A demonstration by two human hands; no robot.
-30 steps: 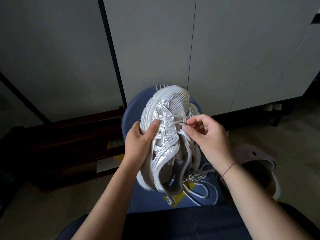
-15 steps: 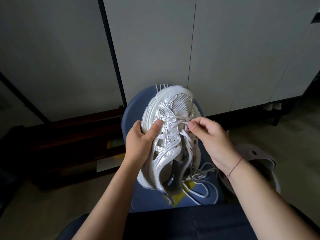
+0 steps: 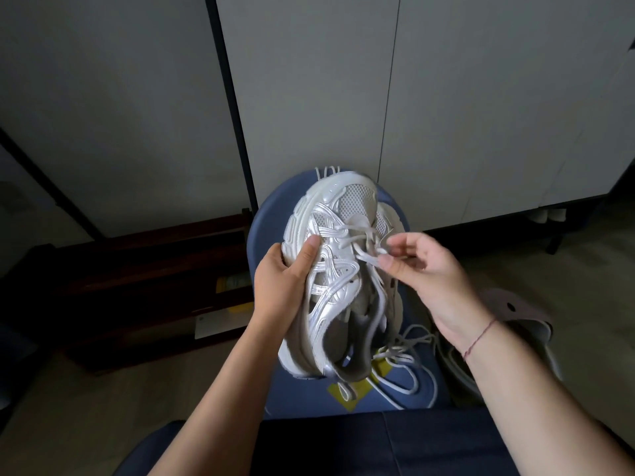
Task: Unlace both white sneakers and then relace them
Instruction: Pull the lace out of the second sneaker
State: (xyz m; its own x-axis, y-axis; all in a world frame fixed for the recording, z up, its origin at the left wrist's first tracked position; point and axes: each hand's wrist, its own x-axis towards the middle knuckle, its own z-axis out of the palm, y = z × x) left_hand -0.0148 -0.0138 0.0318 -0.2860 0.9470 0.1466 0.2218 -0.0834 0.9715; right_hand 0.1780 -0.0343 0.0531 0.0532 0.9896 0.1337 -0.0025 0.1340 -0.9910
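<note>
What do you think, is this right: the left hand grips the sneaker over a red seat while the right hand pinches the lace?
Not quite: the seat is blue, not red, as the head view shows. The left hand does grip the sneaker over it while the right hand pinches the lace.

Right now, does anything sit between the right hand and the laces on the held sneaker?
Nothing visible does. The right hand is at the lace over the forefoot of the sneaker, thumb tip against a strand; blur hides whether it pinches. The left hand grips the sneaker's other side, clear of the lacing.
</note>
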